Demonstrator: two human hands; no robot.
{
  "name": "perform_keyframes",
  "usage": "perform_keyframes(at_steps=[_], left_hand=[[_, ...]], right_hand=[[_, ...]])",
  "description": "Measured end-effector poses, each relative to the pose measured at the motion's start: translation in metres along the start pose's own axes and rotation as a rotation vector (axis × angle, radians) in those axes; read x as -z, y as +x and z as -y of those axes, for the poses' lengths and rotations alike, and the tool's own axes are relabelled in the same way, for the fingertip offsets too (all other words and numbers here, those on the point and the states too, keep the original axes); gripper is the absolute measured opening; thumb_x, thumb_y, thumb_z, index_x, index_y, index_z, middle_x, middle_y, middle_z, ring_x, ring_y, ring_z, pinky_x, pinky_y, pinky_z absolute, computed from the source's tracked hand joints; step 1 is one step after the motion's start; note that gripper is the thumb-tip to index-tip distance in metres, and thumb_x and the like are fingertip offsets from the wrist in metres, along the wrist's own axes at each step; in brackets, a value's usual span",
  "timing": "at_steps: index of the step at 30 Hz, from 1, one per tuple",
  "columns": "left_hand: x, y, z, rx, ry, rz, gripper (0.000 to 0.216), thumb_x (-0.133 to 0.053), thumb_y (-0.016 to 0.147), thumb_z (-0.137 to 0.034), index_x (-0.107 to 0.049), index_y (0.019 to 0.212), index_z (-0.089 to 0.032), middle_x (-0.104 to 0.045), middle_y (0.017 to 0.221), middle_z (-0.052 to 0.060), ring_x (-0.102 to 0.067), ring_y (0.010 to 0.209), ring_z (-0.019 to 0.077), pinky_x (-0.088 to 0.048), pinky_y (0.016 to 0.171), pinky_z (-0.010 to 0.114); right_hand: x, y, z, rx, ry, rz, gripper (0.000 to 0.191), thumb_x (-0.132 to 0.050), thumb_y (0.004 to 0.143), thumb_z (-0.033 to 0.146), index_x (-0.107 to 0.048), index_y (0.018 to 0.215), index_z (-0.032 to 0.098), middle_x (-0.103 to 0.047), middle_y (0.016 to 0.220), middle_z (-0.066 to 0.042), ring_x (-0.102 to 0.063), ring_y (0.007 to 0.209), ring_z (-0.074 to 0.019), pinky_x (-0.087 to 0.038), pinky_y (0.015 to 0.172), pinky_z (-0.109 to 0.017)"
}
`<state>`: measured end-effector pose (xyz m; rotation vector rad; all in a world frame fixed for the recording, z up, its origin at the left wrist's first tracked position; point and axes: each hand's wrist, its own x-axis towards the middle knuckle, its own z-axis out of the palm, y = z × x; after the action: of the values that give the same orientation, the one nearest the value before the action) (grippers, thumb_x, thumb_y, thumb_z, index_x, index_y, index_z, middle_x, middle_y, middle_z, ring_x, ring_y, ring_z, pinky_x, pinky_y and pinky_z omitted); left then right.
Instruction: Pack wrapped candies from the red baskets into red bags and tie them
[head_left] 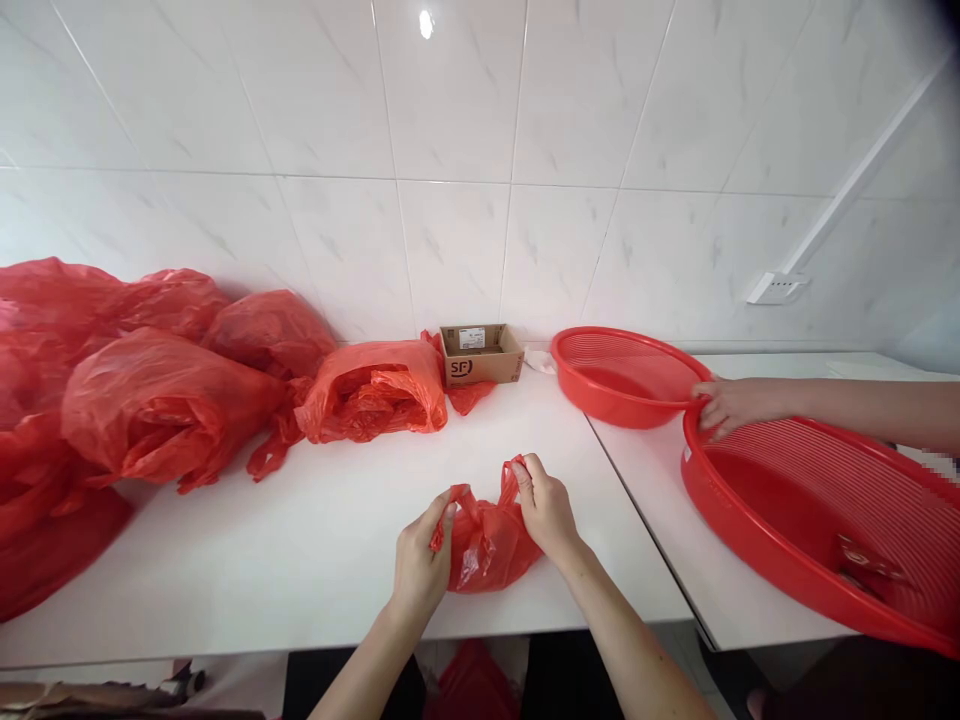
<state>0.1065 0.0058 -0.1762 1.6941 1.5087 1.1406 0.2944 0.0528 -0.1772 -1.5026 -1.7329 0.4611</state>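
Note:
A red plastic bag (pixel 491 552) rests near the front edge of the white table, its lower part rounded out by contents I cannot make out. My left hand (pixel 424 555) is closed around one of its handles, with a bit of red plastic poking out of the fist. Pinched between the fingers of my right hand (pixel 547 505) is the other handle. Both handles are pulled up and apart above the bag's middle.
Stuffed red plastic bags (pixel 165 400) are heaped at the left; another bag (pixel 375 385) lies beside a small cardboard box (pixel 484 365). At the right stand a red basket (pixel 626 405) and a larger red basket (pixel 750 550), its rim held by another person's hand (pixel 739 405).

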Motion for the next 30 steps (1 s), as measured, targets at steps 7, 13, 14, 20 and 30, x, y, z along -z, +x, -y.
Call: perform_keyframes(at_steps=[7,13,14,20,30], left_hand=[[-0.002,0.007,0.001,0.036,0.342,0.090,0.045,-0.022,0.101,-0.039,-0.058,0.128,-0.030,-0.072,0.113,0.003,-0.069,0.092,0.0199,-0.050,0.077,0.029],[-0.006,0.027,0.007,0.111,0.577,0.178,0.041,-0.031,0.098,-0.040,-0.065,0.119,-0.032,-0.075,0.091,0.009,-0.069,0.076,0.0266,-0.045,0.069,0.034],[-0.006,0.029,0.007,0.121,0.594,0.188,0.041,-0.031,0.098,-0.040,-0.066,0.119,-0.032,-0.075,0.090,0.010,-0.069,0.076,0.0269,-0.045,0.069,0.035],[-0.009,0.034,0.008,0.156,0.575,0.216,0.038,-0.037,0.095,-0.037,-0.068,0.118,-0.032,-0.074,0.090,0.013,-0.068,0.079,0.0305,-0.045,0.072,0.040],[0.017,0.012,0.004,0.259,-0.152,0.178,0.047,-0.033,0.095,-0.055,-0.068,0.098,-0.023,-0.067,0.091,0.006,-0.061,0.089,0.0214,-0.048,0.083,0.033]], right_hand=[[-0.007,0.009,-0.019,-0.042,-0.117,0.006,0.034,-0.025,0.099,0.045,-0.049,0.086,0.025,-0.053,0.057,0.001,-0.048,0.051,-0.0186,-0.029,0.053,-0.028],[-0.019,0.005,-0.030,-0.078,-0.227,0.093,0.031,-0.033,0.097,0.043,-0.053,0.084,0.024,-0.057,0.061,0.000,-0.050,0.054,-0.0182,-0.026,0.054,-0.027],[-0.020,0.005,-0.030,-0.082,-0.238,0.099,0.031,-0.032,0.097,0.043,-0.054,0.085,0.024,-0.058,0.062,0.000,-0.050,0.055,-0.0180,-0.026,0.054,-0.027],[-0.022,0.009,-0.027,-0.116,-0.248,0.112,0.031,-0.033,0.097,0.042,-0.054,0.083,0.024,-0.056,0.061,0.000,-0.048,0.054,-0.0173,-0.024,0.055,-0.027],[0.005,0.001,-0.029,-0.198,0.049,-0.003,0.041,-0.028,0.097,0.054,-0.040,0.071,0.025,-0.050,0.059,0.003,-0.047,0.055,-0.0164,-0.034,0.056,-0.027]])
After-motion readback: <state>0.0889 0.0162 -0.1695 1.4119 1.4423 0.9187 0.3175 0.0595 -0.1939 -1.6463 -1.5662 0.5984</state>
